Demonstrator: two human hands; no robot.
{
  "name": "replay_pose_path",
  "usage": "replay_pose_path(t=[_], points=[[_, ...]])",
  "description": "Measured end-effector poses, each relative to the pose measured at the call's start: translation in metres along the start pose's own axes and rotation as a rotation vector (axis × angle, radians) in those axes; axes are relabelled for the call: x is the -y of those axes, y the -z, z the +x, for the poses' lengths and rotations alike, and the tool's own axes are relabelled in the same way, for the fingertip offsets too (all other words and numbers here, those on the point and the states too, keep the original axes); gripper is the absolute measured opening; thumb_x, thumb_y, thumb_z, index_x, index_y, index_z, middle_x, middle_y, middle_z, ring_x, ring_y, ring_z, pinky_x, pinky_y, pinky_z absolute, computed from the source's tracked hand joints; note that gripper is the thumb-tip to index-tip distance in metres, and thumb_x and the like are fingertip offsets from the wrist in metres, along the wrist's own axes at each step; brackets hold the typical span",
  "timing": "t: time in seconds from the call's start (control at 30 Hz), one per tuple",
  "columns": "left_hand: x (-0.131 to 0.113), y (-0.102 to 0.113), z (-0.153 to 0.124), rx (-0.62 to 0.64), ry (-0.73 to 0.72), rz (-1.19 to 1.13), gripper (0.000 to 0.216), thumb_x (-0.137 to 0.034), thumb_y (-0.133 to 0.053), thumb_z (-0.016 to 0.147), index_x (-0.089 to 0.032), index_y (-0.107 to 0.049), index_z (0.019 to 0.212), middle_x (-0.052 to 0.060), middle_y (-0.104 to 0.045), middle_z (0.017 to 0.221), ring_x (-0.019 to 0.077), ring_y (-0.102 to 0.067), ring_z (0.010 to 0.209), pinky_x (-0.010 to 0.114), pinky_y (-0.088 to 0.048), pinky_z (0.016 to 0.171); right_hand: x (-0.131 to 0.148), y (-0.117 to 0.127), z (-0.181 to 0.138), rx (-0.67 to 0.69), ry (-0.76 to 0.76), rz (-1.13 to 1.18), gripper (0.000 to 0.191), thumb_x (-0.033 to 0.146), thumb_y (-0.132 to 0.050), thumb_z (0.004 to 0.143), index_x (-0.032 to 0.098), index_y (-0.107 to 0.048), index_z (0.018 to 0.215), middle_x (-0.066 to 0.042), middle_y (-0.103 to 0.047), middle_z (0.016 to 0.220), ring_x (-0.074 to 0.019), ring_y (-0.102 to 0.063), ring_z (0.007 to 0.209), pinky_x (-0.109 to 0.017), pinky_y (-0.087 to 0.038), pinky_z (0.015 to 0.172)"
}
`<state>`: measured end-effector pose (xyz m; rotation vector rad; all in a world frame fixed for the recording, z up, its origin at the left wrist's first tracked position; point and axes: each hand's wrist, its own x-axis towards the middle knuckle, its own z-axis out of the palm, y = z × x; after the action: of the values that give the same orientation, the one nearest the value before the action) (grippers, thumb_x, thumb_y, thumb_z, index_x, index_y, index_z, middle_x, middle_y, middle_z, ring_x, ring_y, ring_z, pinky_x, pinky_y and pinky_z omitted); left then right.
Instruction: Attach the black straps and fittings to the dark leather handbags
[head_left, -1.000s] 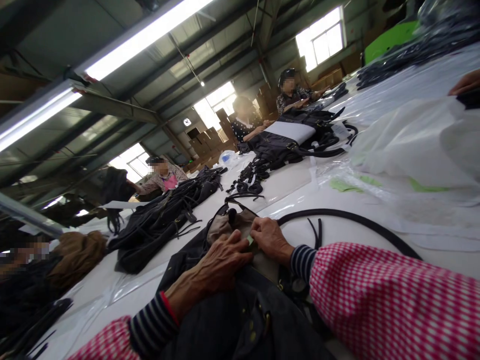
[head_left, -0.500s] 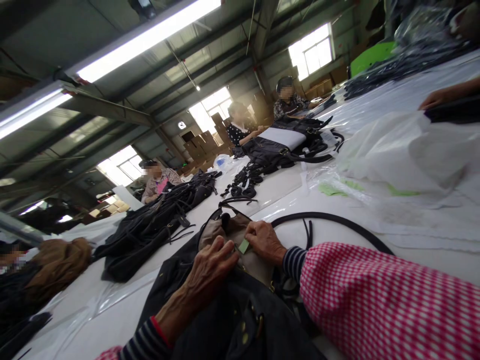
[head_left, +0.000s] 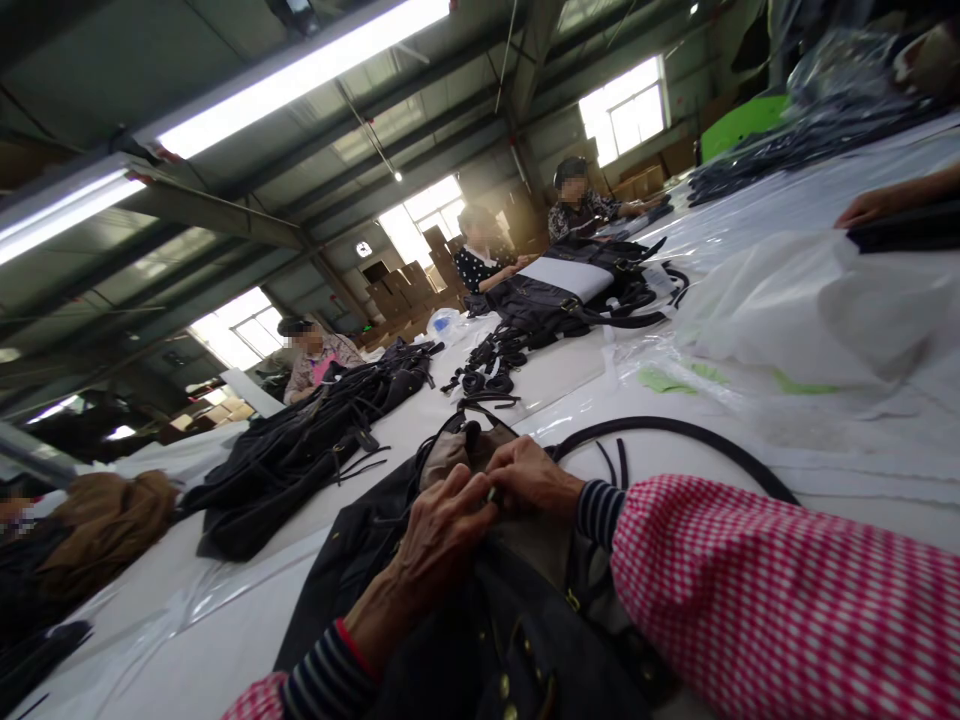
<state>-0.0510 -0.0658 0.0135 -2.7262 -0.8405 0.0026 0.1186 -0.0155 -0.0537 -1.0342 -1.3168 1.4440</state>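
A dark bag (head_left: 480, 640) with a tan lining (head_left: 457, 455) lies open in front of me on the white table (head_left: 247, 610). My left hand (head_left: 442, 535) rests on the bag with its fingers curled, pinching at the lining. My right hand (head_left: 532, 478) meets it fingertip to fingertip, closed on the same spot; a small green tag shows between them, mostly hidden. A long black strap (head_left: 675, 430) curves across the table just beyond my right wrist.
Piles of dark bags (head_left: 300, 455) and loose straps (head_left: 487, 370) lie further along the table. White plastic bags (head_left: 810, 310) are heaped at the right, with another person's hand (head_left: 870, 207) behind them. Three people sit at the far side.
The camera tilted slightly. My two hands drew closer together over the lining, and the green tag seen half a second ago is now nearly covered by my fingers.
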Motion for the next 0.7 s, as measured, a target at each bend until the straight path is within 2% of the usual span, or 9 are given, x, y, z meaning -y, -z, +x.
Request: replay_pose_path(t=[0.13,0.23,0.37,0.5,0.57,0.7], points=[[0.008,0.001,-0.015,-0.033,0.007,-0.057,0.012,-0.019,-0.055,0.096,-0.02,-0.063,0.089,0.006,-0.062,0.108,0.0231,-0.048,0.095,0.038,-0.039,0.075,0.004,0.009,0.002,0.017,-0.05,0.02,0.011,0.012,-0.06,0.075,0.015,-0.067,0.067,0.006,-0.054,0.039,-0.0072,-0.043,0.033,-0.016,-0.029,0.034],[0.013,0.001,-0.022,-0.064,-0.012,-0.11,0.016,-0.016,-0.05,0.098,-0.02,-0.064,0.091,0.006,-0.062,0.109,0.0224,-0.048,0.094,0.037,-0.038,0.075,0.004,0.008,0.0,0.099,-0.055,0.012,0.01,0.011,-0.063,0.073,0.014,-0.067,0.065,0.005,-0.054,0.039,-0.0084,-0.048,0.034,-0.015,-0.029,0.034],[0.014,-0.002,-0.017,-0.095,-0.058,-0.138,0.018,-0.022,-0.05,0.1,-0.019,-0.062,0.087,0.006,-0.061,0.105,0.0221,-0.047,0.091,0.036,-0.036,0.073,-0.003,0.001,-0.001,0.129,-0.035,0.019,0.006,0.012,-0.064,0.074,0.014,-0.069,0.072,0.005,-0.056,0.042,-0.0089,-0.052,0.037,-0.015,-0.031,0.037],[0.013,-0.007,-0.009,-0.121,-0.064,-0.117,0.022,-0.026,-0.05,0.101,-0.019,-0.06,0.083,0.005,-0.06,0.101,0.0216,-0.046,0.09,0.036,-0.032,0.072,-0.006,-0.007,-0.001,0.145,-0.018,-0.015,0.006,0.01,-0.066,0.069,0.015,-0.064,0.071,0.004,-0.06,0.051,-0.0107,-0.057,0.043,-0.017,-0.034,0.042],[0.014,-0.012,-0.007,-0.169,-0.083,-0.113,0.027,-0.026,-0.048,0.103,-0.019,-0.058,0.079,0.004,-0.06,0.095,0.0207,-0.045,0.087,0.036,-0.029,0.069,-0.004,-0.015,-0.002,0.087,0.026,-0.077,0.012,0.008,-0.068,0.065,0.016,-0.06,0.068,0.004,-0.06,0.055,-0.0106,-0.057,0.05,-0.018,-0.034,0.046],[0.02,-0.031,0.003,-0.365,-0.179,-0.057,0.036,-0.022,-0.043,0.106,-0.019,-0.049,0.07,0.002,-0.054,0.08,0.0189,-0.041,0.078,0.036,-0.022,0.064,-0.008,-0.028,0.003,-0.084,0.121,-0.166,0.018,0.01,-0.067,0.064,0.017,-0.052,0.057,0.004,-0.053,0.058,-0.0101,-0.047,0.059,-0.021,-0.03,0.052]])
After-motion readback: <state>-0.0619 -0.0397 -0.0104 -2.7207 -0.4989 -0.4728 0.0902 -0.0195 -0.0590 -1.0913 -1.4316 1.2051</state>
